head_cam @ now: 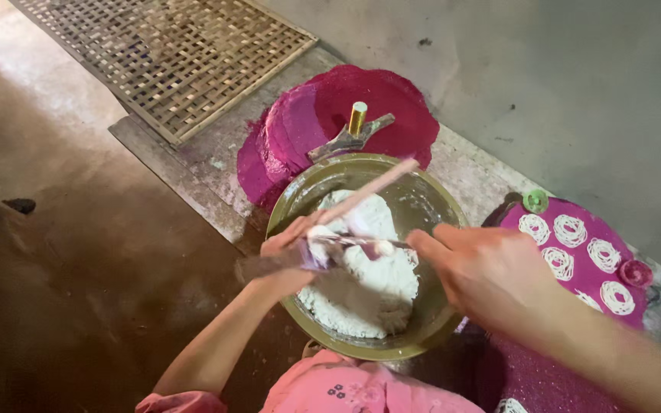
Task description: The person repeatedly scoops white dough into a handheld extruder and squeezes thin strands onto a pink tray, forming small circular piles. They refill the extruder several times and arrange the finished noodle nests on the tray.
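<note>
Your left hand (288,256) clamps a flat tool over the dough (365,279) in the brass bowl (300,200), and your right hand (483,275), clenched, holds a thin blade crosswise toward it.

Support: brown floor (78,252) w/ raised concrete ledge (193,164) along grey wall. On ledge: woven bamboo tray (170,57), stacked magenta mats (307,122), brass bowl (415,203), magenta mat w/ white coils (575,252) at right.

bare forearms, pink floral-print garment (346,391) with short sleeves
</note>
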A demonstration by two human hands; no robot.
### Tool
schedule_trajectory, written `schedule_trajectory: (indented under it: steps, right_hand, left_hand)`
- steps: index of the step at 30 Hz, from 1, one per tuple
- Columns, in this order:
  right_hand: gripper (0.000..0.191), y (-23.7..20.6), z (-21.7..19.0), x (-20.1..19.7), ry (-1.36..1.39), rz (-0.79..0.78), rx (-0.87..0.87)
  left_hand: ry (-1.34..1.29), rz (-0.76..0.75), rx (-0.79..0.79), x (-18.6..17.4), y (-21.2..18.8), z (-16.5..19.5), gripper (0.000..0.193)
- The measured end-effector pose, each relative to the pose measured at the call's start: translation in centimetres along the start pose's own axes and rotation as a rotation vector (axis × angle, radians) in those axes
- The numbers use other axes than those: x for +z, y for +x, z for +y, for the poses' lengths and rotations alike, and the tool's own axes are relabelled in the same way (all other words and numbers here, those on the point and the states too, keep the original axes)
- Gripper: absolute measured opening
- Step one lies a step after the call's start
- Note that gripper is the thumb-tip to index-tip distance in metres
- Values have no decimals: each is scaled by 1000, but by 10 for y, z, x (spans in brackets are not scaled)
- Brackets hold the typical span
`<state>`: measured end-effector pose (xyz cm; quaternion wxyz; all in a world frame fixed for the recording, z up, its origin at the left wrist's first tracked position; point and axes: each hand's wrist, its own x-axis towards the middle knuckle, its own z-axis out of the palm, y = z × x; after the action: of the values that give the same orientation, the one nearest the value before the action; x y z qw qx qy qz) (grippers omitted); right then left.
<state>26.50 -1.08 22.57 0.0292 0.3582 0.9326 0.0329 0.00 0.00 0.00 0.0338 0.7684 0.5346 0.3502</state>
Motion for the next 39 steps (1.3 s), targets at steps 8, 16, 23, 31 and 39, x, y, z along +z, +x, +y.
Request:
schedule_trajectory:
  steps: [8,16,23,31,39]
  right_hand:
    - [38,33,-30,62,-100,-99,-81]
    - [33,28,-16,1,-58,-123,127]
    - [34,49,-43,9,-89,-283,68]
    - [19,39,-33,50,21,-88,76]
    - [52,61,-56,130,827,301,286]
  left_hand:
    - [-186,-36,1,-8,2,27,69]
    - [-193,-59,-185,-29,0,-12,64]
    - [-125,41,-1,-39,-4,-2,63]
    - [-129,-34,-168,-7,2,-27,51]
    - [-112,198,-309,-6,20,-31,60]
